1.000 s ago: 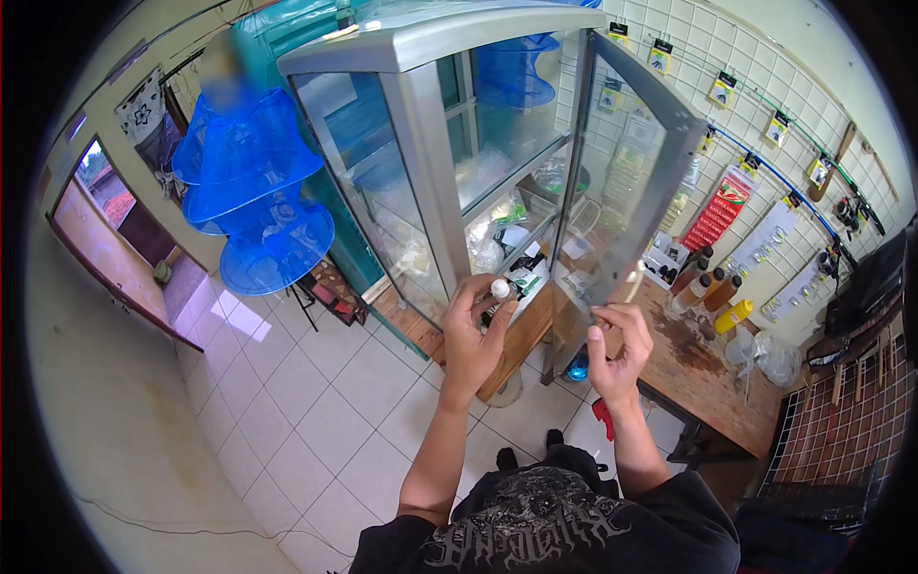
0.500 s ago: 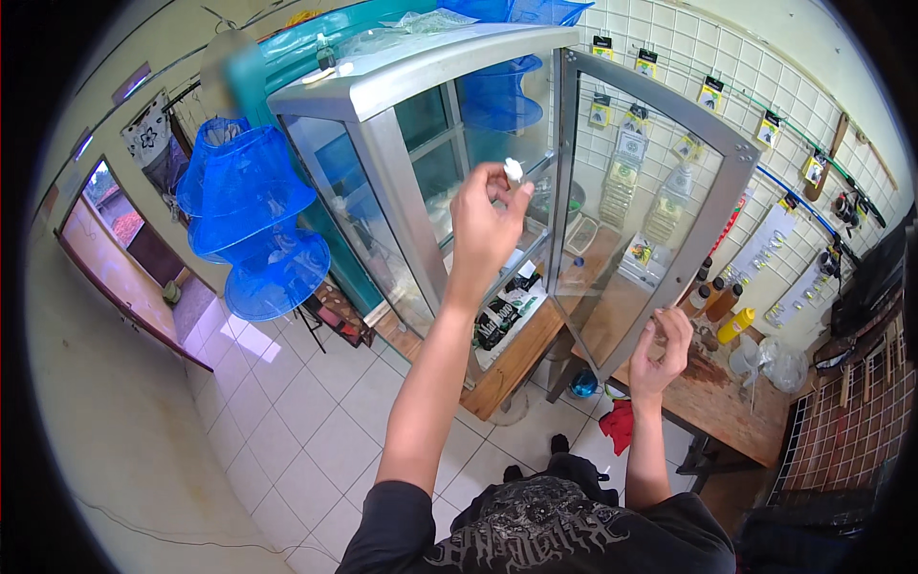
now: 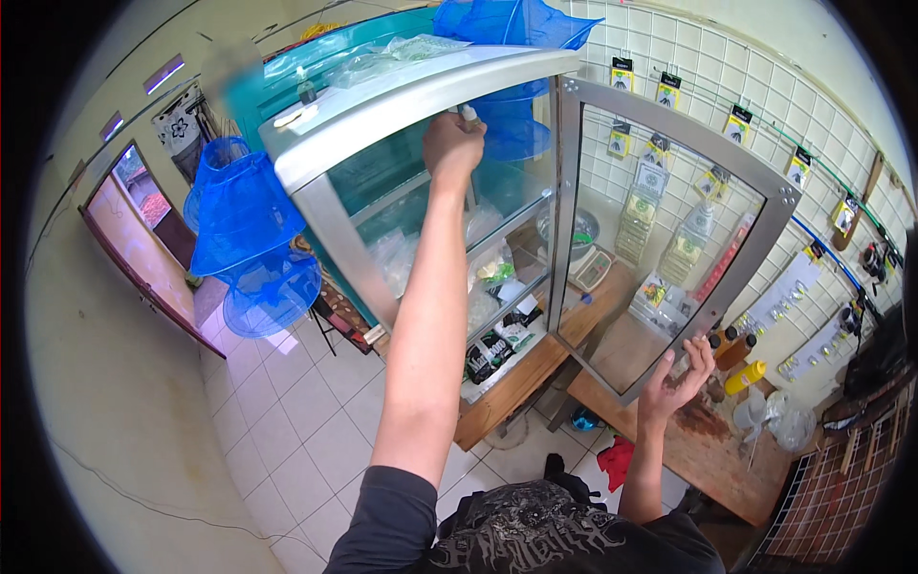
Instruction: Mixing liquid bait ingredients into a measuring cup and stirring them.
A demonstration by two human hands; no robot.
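My left hand point(image 3: 453, 145) is raised inside the upper part of a glass display cabinet point(image 3: 421, 84), close under its top. A small white thing point(image 3: 469, 114), like a wad of tissue, sticks up from its closed fingers; most of it is hidden. My right hand point(image 3: 677, 379) is at the lower outer edge of the cabinet's glass door point(image 3: 698, 311), which is swung out to the right. Its thumb rests against the metal frame and the fingers curl past the edge. Clear plastic bags point(image 3: 397, 253) and dark packets point(image 3: 490, 356) lie on the cabinet shelves.
Blue mesh traps point(image 3: 251, 230) hang at the left. A wooden table point(image 3: 708, 430) at the right carries sauce-like bottles point(image 3: 746, 377). Behind the door are a scale point(image 3: 590, 269) and a white grid point(image 3: 708, 105) with hanging packets. Red cloth point(image 3: 615, 462) lies near the table.
My left hand has moved forward into the cabinet's upper part with the small white thing. My right hand stays at the door's edge. The view has shifted slightly.
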